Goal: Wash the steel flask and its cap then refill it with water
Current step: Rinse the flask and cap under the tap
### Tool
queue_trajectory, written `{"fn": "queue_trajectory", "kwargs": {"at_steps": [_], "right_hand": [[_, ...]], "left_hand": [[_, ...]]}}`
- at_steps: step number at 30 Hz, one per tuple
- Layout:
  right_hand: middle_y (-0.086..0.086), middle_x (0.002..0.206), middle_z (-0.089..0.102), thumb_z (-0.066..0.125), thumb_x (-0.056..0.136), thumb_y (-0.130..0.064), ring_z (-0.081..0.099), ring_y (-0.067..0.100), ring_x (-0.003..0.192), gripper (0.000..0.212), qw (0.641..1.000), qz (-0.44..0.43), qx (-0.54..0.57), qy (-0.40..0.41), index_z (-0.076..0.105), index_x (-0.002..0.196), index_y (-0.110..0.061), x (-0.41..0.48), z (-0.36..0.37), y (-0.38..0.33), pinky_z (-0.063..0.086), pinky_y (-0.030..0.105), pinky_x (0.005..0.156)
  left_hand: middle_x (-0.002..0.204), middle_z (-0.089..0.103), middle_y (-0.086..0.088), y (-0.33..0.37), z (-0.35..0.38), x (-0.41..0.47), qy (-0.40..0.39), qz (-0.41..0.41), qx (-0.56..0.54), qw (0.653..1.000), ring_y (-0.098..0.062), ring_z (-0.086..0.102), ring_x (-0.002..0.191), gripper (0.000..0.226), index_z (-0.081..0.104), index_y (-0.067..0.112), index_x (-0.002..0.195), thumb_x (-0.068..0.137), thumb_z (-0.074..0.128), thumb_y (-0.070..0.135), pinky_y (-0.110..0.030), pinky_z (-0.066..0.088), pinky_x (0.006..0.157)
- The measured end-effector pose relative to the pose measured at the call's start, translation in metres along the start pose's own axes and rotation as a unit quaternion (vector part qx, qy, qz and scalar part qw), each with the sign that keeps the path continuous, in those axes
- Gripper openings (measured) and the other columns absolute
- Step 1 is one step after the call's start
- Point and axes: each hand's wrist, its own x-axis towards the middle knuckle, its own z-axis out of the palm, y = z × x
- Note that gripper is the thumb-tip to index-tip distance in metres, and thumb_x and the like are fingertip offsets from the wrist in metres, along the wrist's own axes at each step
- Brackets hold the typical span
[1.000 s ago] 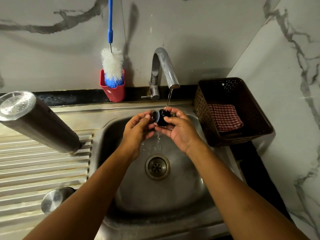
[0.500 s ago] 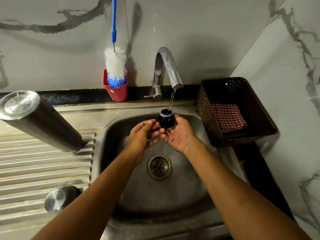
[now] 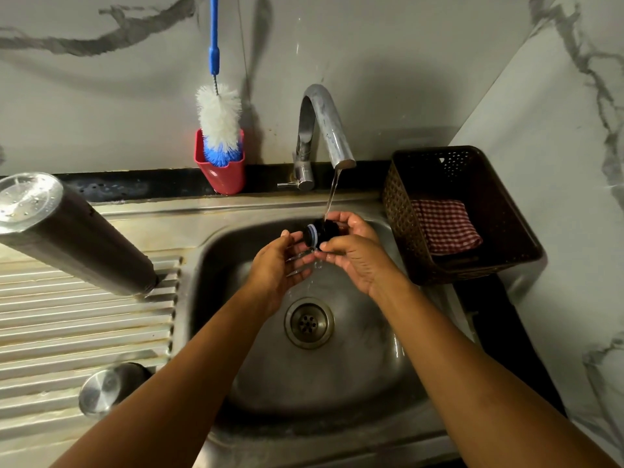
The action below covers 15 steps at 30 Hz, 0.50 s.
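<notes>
A small black stopper cap (image 3: 320, 233) with a pale seal ring lies on its side under the running tap (image 3: 324, 130). My right hand (image 3: 351, 255) grips it from the right, thumb below and fingers above. Beside it on the left, my left hand (image 3: 280, 265) is under the falling water with fingers spread near the cap's ringed end. The steel flask (image 3: 74, 231) stands upside down on the ribbed drainboard at left. A steel outer cup cap (image 3: 108, 388) stands lower on the drainboard.
The steel sink basin (image 3: 371, 376) with its drain (image 3: 309, 322) is below my hands. A bottle brush (image 3: 219, 119) stands in a red holder (image 3: 221, 175) behind the sink. At right, a brown basket (image 3: 506, 251) holds a checked cloth (image 3: 444, 224). Marble walls enclose back and right.
The cap has turned from upright, mouth up under the stream, onto its side with the ringed end pointing left. My left hand's fingers have opened beside it.
</notes>
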Motion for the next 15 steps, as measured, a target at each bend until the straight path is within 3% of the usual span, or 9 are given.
{"fn": "queue_trajectory", "kwargs": {"at_steps": [3,7,11,15], "right_hand": [[0.019,0.131,0.057,0.048,0.083,0.023,0.064,0.038,0.114,0.048,0.999,0.02,0.036,0.001,0.061,0.117,-0.01,0.001,-0.007,0.004,0.061,0.046,0.088],[0.02,0.123,0.063,0.041,0.094,0.007,0.066,0.037,0.108,0.039,0.997,0.057,0.059,0.001,0.065,0.117,-0.014,0.006,-0.006,0.005,0.058,0.048,0.087],[0.02,0.114,0.071,0.044,0.102,-0.013,0.071,0.024,0.081,0.034,0.997,0.063,-0.04,-0.025,0.061,0.131,-0.017,0.008,0.005,0.001,0.056,0.035,0.068],[0.016,0.114,0.072,0.063,0.099,-0.023,0.068,0.017,0.076,0.036,0.982,0.003,-0.183,-0.042,0.059,0.134,-0.022,0.006,0.01,-0.002,0.053,0.027,0.059]], "left_hand": [[0.121,0.075,-0.01,-0.002,-0.002,0.001,0.003,0.0,0.011,1.0,-0.026,0.073,0.109,0.04,0.067,0.016,0.13,0.111,0.043,0.042,-0.042,0.058,0.093],[0.111,0.076,-0.006,-0.002,-0.001,0.001,-0.001,0.002,0.016,1.0,-0.023,0.074,0.102,0.041,0.068,0.016,0.129,0.111,0.043,0.043,-0.041,0.057,0.09],[0.107,0.076,-0.007,-0.002,0.0,0.004,0.003,-0.002,0.008,1.0,-0.021,0.073,0.098,0.042,0.071,0.015,0.125,0.111,0.043,0.044,-0.042,0.057,0.092],[0.098,0.078,-0.007,-0.001,-0.001,0.005,0.006,-0.015,-0.002,1.0,-0.022,0.075,0.098,0.044,0.071,0.013,0.12,0.111,0.041,0.045,-0.046,0.055,0.099]]}}
